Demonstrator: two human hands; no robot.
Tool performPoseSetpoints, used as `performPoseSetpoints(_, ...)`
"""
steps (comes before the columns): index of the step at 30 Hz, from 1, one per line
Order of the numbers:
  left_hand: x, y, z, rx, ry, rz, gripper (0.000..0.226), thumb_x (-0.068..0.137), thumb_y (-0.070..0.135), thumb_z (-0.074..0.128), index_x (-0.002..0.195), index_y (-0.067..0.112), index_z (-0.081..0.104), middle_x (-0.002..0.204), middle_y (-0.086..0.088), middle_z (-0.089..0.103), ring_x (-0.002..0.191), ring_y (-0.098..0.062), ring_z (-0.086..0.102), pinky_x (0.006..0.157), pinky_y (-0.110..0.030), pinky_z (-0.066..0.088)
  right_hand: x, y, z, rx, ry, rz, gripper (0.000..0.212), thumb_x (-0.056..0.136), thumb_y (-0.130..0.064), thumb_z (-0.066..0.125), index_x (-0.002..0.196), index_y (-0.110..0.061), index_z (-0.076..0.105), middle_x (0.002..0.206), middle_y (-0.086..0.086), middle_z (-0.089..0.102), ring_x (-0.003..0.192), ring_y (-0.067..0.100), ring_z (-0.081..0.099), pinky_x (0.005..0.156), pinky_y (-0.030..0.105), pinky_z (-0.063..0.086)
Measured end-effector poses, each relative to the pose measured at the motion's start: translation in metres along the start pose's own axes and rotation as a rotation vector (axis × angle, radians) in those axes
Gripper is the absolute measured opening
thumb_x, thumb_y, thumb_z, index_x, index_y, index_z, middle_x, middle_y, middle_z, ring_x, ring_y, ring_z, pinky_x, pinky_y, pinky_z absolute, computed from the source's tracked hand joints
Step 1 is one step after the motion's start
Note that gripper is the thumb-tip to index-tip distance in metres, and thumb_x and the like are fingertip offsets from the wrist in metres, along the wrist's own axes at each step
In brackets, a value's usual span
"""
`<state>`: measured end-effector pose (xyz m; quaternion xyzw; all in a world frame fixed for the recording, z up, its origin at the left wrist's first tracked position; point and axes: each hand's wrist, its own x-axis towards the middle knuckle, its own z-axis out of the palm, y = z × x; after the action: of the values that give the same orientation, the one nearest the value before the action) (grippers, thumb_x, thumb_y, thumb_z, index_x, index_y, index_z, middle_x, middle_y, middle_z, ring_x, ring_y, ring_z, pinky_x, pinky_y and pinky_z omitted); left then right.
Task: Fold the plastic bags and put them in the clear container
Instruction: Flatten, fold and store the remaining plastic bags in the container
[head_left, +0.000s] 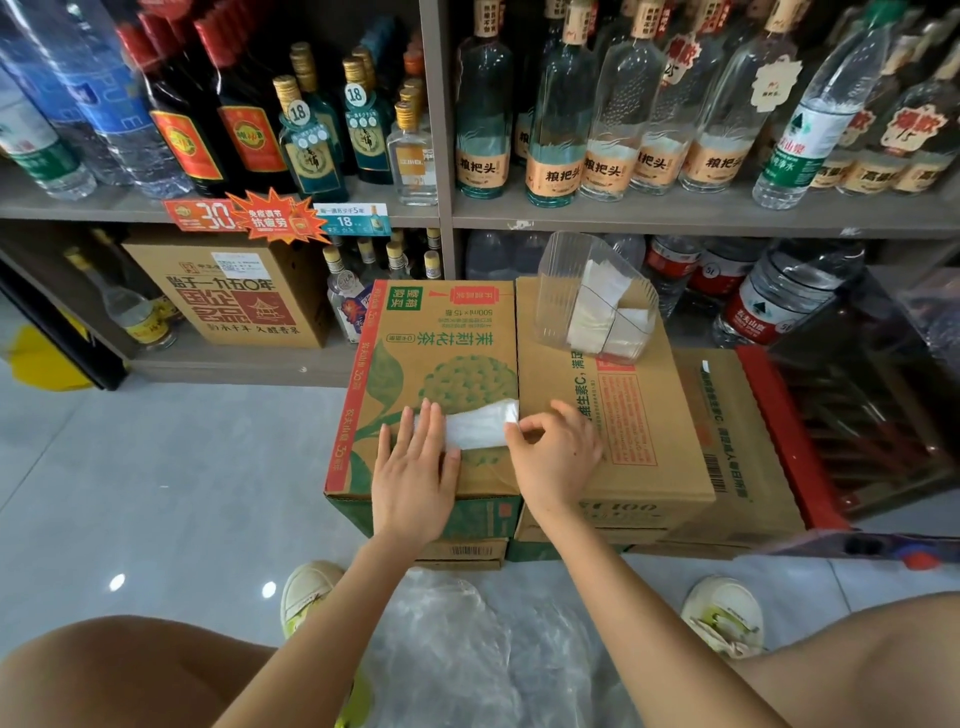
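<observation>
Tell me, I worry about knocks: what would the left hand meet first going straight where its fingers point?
The left hand, flat on the plastic bag, faces only bare green carton; past its far edge, probably the small bottles on the shelf.

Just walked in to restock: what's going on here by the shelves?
A person is folding a plastic bag on a green-printed carton. The left hand presses its left end flat while the right hand pinches the right end. The clear container stands on the neighbouring carton, holding folded bags; more loose plastic lies on the floor before the cartons.
</observation>
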<state>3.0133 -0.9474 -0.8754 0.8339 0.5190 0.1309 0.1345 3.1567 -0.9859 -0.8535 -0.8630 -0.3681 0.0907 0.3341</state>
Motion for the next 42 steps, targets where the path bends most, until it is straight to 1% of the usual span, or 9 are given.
performPoseSetpoints(3,0.003,0.005,-0.015,-0.293,0.077,-0.100,0.083,0.085,0.062,0.013,0.153,0.014,0.020,0.159,0.001,0.017,0.148,-0.015,0.006,0.118,-0.025,-0.003,0.007,0.001,-0.018,0.265,-0.199,0.011,0.008,0.086,-0.025,0.066,0.079,-0.022,0.063,0.095,-0.009,0.066,0.093,0.015,0.061,0.078,0.031,0.047)
performPoseSetpoints(6,0.014,0.016,-0.039,-0.535,-0.090,-0.165,0.077,0.078,0.059,0.041,0.143,0.018,0.043,0.146,0.003,0.046,0.138,-0.017,0.037,0.115,-0.034,0.025,0.021,-0.003,-0.046,0.494,-0.465,0.070,0.011,0.088,-0.012,0.065,0.080,-0.015,0.059,0.077,0.000,0.067,0.071,0.012,0.065,0.064,0.025,0.054)
performPoseSetpoints(11,0.033,0.027,-0.064,-1.017,-0.485,-0.247,0.057,0.064,0.029,0.069,0.118,0.010,0.062,0.086,0.001,0.068,0.081,-0.014,0.063,0.066,-0.020,0.045,0.050,-0.012,-0.084,0.480,-0.682,-0.003,0.009,0.085,-0.003,0.068,0.080,-0.006,0.061,0.068,0.008,0.069,0.058,0.013,0.064,0.054,0.022,0.053)
performPoseSetpoints(17,0.029,0.038,-0.063,-1.264,-0.433,-0.314,0.023,0.072,0.005,0.075,0.093,0.004,0.066,0.083,-0.012,0.068,0.070,-0.022,0.064,0.065,-0.031,0.052,0.057,-0.020,-0.098,0.546,-0.698,0.053,0.010,0.085,-0.010,0.069,0.091,-0.009,0.061,0.082,0.006,0.071,0.066,0.014,0.066,0.052,0.024,0.054)
performPoseSetpoints(20,0.025,0.047,-0.061,-1.315,-0.346,-0.350,0.015,0.082,-0.004,0.068,0.095,0.003,0.064,0.082,-0.013,0.068,0.068,-0.023,0.065,0.065,-0.032,0.054,0.033,-0.017,-0.090,0.677,-0.743,0.234,0.024,0.082,-0.016,0.072,0.103,-0.013,0.060,0.097,0.005,0.070,0.070,0.015,0.068,0.053,0.025,0.056)
performPoseSetpoints(24,0.022,0.053,-0.059,-1.331,-0.250,-0.409,0.012,0.085,-0.003,0.066,0.092,0.006,0.062,0.073,-0.006,0.067,0.064,-0.019,0.065,0.061,-0.030,0.053,0.007,-0.017,-0.072,0.790,-0.664,0.315,0.016,0.083,-0.004,0.069,0.096,-0.011,0.062,0.087,0.007,0.070,0.060,0.013,0.064,0.048,0.022,0.051)
performPoseSetpoints(34,0.024,0.049,-0.085,-1.492,-0.579,-0.597,0.040,0.091,0.044,0.055,0.105,0.006,0.056,0.088,-0.015,0.065,0.076,-0.027,0.064,0.066,-0.034,0.057,0.013,-0.008,-0.079,0.624,-0.516,-0.106,0.026,0.087,0.001,0.062,0.087,-0.025,0.065,0.085,0.003,0.066,0.057,0.012,0.059,0.051,0.024,0.051)
performPoseSetpoints(38,0.024,0.050,-0.087,-1.414,-0.526,-0.521,0.036,0.082,-0.007,0.064,0.115,0.005,0.054,0.096,-0.017,0.067,0.076,-0.024,0.066,0.063,-0.030,0.059,0.015,-0.004,-0.086,0.646,-0.619,-0.123,0.023,0.085,0.003,0.064,0.087,-0.019,0.071,0.086,0.006,0.071,0.067,0.017,0.065,0.067,0.029,0.057)
performPoseSetpoints(42,0.026,0.052,-0.087,-1.280,-0.431,-0.435,0.046,0.077,-0.016,0.066,0.112,0.011,0.056,0.097,-0.020,0.062,0.086,-0.031,0.063,0.080,-0.046,0.053,0.024,-0.004,-0.094,0.918,-0.764,0.114,0.025,0.090,0.007,0.052,0.103,-0.007,0.068,0.101,0.013,0.069,0.084,0.021,0.067,0.069,0.028,0.056)
